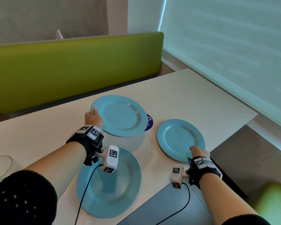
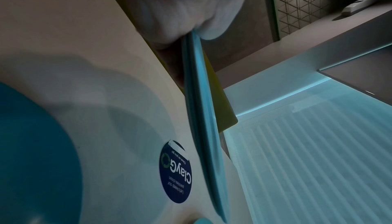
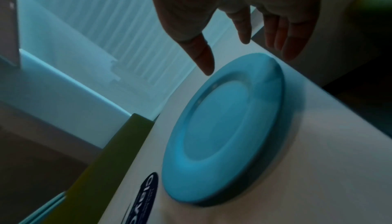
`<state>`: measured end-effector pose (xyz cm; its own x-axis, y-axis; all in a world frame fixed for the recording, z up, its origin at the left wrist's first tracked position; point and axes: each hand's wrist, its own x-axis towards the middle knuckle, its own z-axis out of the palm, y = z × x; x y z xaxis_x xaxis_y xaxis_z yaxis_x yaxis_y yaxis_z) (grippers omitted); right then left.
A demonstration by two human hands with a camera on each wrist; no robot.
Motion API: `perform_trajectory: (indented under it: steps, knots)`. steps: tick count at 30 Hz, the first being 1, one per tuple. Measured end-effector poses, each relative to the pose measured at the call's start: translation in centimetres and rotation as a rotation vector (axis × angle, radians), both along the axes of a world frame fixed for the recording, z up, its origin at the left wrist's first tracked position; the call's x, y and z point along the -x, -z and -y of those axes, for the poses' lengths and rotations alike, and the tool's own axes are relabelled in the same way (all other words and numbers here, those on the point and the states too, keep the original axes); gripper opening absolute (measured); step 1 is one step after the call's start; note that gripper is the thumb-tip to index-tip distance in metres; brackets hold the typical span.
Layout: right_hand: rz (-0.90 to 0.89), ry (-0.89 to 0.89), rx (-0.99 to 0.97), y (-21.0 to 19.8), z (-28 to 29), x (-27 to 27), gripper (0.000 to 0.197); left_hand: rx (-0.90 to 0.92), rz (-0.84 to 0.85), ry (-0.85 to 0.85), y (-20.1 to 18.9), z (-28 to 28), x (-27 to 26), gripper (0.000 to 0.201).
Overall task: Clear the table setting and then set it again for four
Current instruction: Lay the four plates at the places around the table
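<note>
Three light blue plates are on or over the white table (image 1: pixel 193 98). My left hand (image 1: pixel 93 114) pinches the left rim of the far plate (image 1: pixel 120 116), which is lifted and casts a shadow below. In the left wrist view this far plate (image 2: pixel 203 110) runs edge-on out from my left hand (image 2: pixel 186 17). My right hand (image 1: pixel 199 151) reaches the near rim of the right plate (image 1: pixel 178 138). Its fingers (image 3: pixel 284 43) are straight and spread just above that right plate (image 3: pixel 224 132), which lies flat. The near plate (image 1: pixel 120 184) lies under my left forearm.
A round dark blue sticker (image 1: pixel 150 122) is stuck to the table between the far and right plates. A clear glass bowl (image 1: pixel 0 168) stands at the left edge. A green bench back (image 1: pixel 71 65) runs behind the table. A grey surface (image 1: pixel 250 159) lies lower at right.
</note>
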<state>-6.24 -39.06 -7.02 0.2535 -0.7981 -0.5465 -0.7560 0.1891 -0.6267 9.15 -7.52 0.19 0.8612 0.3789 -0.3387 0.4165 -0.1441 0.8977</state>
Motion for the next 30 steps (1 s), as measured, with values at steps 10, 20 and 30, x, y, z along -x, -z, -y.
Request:
perform_trajectory:
  steps: [10,20,30]
  knots:
    - [0.331,-0.401,-0.07,-2.9,-7.8,-6.5,0.037,0.007,-0.02,0.061,0.5,0.2,0.3,0.057]
    - [0.451,-0.525,-0.265,-2.6,-14.6,-9.4,0.016,0.05,-0.073,0.003,1.8,-3.5,0.2,0.054]
    - [0.414,-0.461,-0.544,-3.5,-17.4,-12.7,0.016,0.19,-0.073,-0.125,1.9,-7.5,-2.7,0.046]
